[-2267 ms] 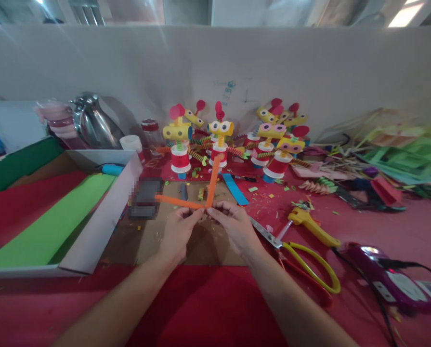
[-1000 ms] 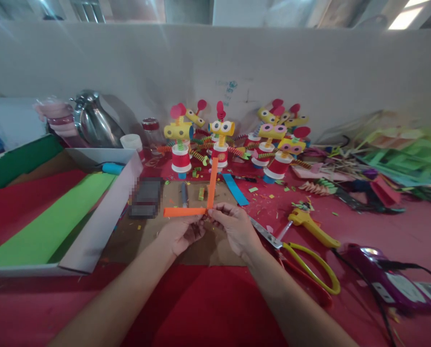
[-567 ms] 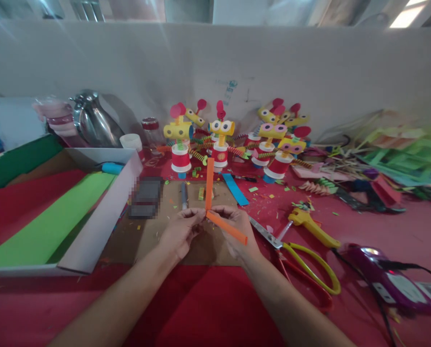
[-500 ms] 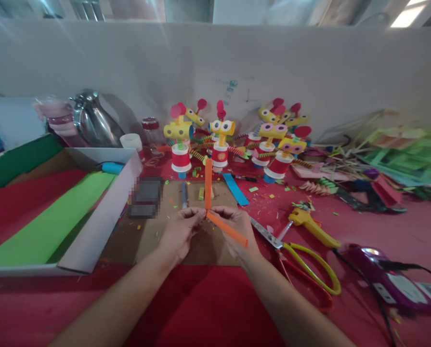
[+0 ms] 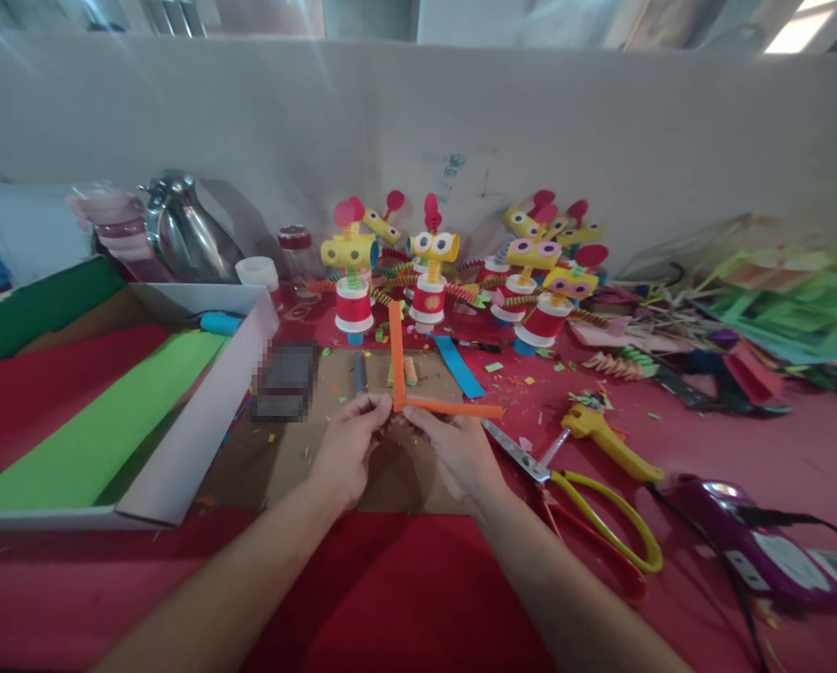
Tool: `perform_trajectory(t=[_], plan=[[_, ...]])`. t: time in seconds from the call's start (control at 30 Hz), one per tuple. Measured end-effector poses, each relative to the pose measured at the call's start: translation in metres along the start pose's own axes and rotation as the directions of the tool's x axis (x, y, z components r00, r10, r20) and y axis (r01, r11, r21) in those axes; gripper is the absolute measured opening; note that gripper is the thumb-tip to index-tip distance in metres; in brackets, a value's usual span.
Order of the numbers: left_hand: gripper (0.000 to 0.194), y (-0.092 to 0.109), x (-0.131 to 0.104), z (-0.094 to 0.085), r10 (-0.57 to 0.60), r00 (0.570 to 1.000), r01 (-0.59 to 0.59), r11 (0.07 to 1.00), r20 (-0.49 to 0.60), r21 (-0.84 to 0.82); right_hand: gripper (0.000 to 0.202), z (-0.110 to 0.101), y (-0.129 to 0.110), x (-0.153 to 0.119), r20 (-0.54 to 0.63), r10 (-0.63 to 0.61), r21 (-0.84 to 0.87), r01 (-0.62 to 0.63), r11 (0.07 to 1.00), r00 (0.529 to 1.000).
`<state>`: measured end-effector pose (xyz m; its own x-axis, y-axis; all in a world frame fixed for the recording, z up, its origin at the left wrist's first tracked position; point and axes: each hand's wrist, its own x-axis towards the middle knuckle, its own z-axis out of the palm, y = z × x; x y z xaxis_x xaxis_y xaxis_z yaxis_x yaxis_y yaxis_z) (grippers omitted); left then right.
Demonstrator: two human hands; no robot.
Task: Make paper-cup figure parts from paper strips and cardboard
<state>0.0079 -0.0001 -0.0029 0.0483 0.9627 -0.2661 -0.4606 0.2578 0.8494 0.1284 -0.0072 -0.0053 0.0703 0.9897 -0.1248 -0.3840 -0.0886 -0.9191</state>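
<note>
Two orange paper strips (image 5: 397,350) meet at a corner between my fingertips, forming an L. One arm of the L points away from me, the other out to the right. My left hand (image 5: 352,444) pinches the corner from the left. My right hand (image 5: 460,453) pinches close beside it, under the right-hand strip. Below both hands lies a brown cardboard sheet (image 5: 292,467). Small pleated paper springs (image 5: 410,371) and a grey stick-like tool (image 5: 359,372) rest on it. A flat blue paper strip (image 5: 459,366) lies just beyond my right hand.
Scissors (image 5: 586,514) and a yellow glue gun (image 5: 614,444) lie right, with a purple corded device (image 5: 755,542). Left stands a white box (image 5: 200,421) holding coloured paper. Several paper-cup figures (image 5: 430,299) line the back near a steel jug (image 5: 190,229). Paper scraps litter the red table.
The right-hand strip has swung up from slanting toward me to pointing almost straight right. The upright strip has shifted slightly left, and my fingers have moved a little with it.
</note>
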Motion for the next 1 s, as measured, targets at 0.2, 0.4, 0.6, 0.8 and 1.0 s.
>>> perform_trajectory(t=[0.2,0.4,0.6,0.8,1.0], plan=[[0.027,0.011,0.002,-0.004,-0.021,0.999,0.018,0.997,0.046,0.081,0.022,-0.007,-0.010,0.004,0.070,-0.032,-0.123,0.040,0.992,0.997],[0.021,0.015,0.003,-0.007,-0.040,0.992,0.026,0.993,0.117,0.117,0.029,-0.011,-0.019,0.007,0.122,-0.012,-0.192,0.036,0.981,0.992],[0.018,0.011,0.005,-0.006,-0.072,0.996,0.071,0.997,0.056,0.021,0.018,-0.011,-0.013,0.007,0.111,0.029,-0.147,-0.013,0.989,0.993],[0.017,0.015,0.003,-0.007,-0.139,0.983,0.126,0.986,0.119,0.108,0.016,-0.013,-0.014,0.008,0.088,0.008,-0.166,0.007,0.986,0.996],[0.012,0.014,0.005,-0.008,-0.174,0.977,0.167,0.983,0.119,0.072,0.015,-0.014,-0.016,0.008,0.115,0.008,-0.174,0.012,0.985,0.993]])
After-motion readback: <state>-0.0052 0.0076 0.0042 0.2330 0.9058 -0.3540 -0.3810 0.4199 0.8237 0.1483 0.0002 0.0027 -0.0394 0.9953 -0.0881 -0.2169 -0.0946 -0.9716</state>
